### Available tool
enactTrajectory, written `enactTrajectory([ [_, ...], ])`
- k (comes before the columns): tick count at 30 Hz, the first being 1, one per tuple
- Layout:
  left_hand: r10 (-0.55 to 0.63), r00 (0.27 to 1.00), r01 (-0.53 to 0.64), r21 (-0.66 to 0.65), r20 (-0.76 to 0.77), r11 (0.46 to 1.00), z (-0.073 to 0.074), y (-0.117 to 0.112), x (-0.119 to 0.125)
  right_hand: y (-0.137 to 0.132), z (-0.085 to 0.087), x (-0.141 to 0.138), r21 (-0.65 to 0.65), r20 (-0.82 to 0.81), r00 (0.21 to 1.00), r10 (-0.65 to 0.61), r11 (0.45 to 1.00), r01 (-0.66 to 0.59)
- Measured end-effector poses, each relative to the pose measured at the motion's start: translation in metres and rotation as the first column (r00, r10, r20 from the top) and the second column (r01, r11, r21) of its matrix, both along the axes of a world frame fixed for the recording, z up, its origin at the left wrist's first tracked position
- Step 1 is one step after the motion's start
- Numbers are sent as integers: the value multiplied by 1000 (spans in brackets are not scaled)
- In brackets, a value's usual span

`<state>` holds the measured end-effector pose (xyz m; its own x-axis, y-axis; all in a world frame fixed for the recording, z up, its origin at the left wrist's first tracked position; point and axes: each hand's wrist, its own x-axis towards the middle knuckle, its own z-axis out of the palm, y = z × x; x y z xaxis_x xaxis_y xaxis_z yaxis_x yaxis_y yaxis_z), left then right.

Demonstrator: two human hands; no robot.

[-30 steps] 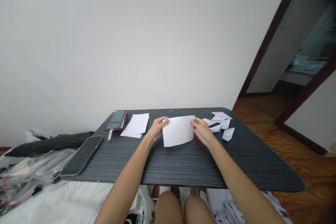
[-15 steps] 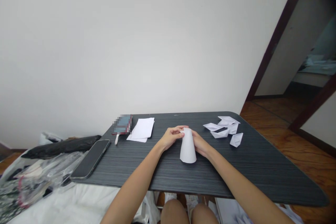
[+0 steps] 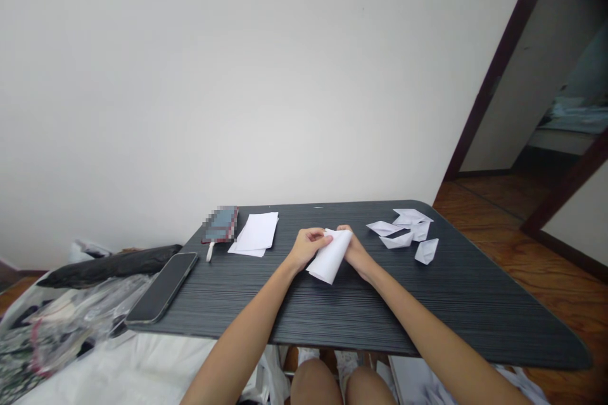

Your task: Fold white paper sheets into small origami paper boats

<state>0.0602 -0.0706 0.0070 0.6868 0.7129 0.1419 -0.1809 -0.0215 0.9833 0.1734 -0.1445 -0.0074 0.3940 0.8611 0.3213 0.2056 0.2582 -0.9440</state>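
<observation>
A sheet of white paper [image 3: 329, 258], bent over on itself, is held above the middle of the table. My left hand [image 3: 306, 247] pinches its upper left edge, thumb on top. Along the right side my right hand [image 3: 356, 252] grips it, its fingers partly hidden behind the sheet. The paper tilts, its lower end pointing down and a little left. To the right lie several folded paper boats [image 3: 398, 240], with one more paper boat [image 3: 426, 251] slightly apart and nearer to me.
The dark table [image 3: 228, 310] bears a small stack of white sheets [image 3: 256, 233], a blurred-out booklet [image 3: 220, 224], a white pen-like item [image 3: 210, 252] and a phone [image 3: 162, 288] at its left edge. Plastic bags [image 3: 95, 310] and a long black bundle [image 3: 109, 266] lie left of it.
The paper has turned from a nearly upright, cone-like curl to a flatter, slanted fold, its lower end swinging left. Both hands stay on it.
</observation>
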Motion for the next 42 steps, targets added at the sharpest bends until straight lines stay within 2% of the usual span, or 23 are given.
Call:
enactTrajectory([
  [3,108,994,-104,182,-15,978,-2,5,0,1,6,1,-1,-167,985,51,999,-52],
  [6,243,970,-216,366,-28,905,0,10,-2,3,10,6,64,-235,968,86,995,-73],
  [10,349,936,-281,525,-33,803,6,15,-4,9,13,17,117,-218,970,110,989,-86],
  [14,391,920,-314,581,-9,751,15,20,3,20,23,29,99,-133,983,124,989,-111],
  [17,375,926,-337,547,46,766,20,23,13,29,33,37,77,-27,988,154,986,-151],
  [22,338,917,-392,321,213,862,19,23,25,36,39,48,77,79,992,103,991,-109],
  [24,354,908,-405,249,226,880,16,21,26,35,38,50,91,105,992,75,992,-85],
  [26,379,902,-421,223,207,879,16,19,25,32,37,49,97,134,989,54,993,-67],
  [30,459,866,-496,224,198,839,21,12,22,24,42,45,123,240,971,0,992,-30],
  [34,467,867,-497,250,175,831,26,7,21,22,45,42,139,269,961,-61,990,25],
  [42,435,884,-467,256,173,846,30,5,19,21,42,42,99,264,962,-67,994,42],
])
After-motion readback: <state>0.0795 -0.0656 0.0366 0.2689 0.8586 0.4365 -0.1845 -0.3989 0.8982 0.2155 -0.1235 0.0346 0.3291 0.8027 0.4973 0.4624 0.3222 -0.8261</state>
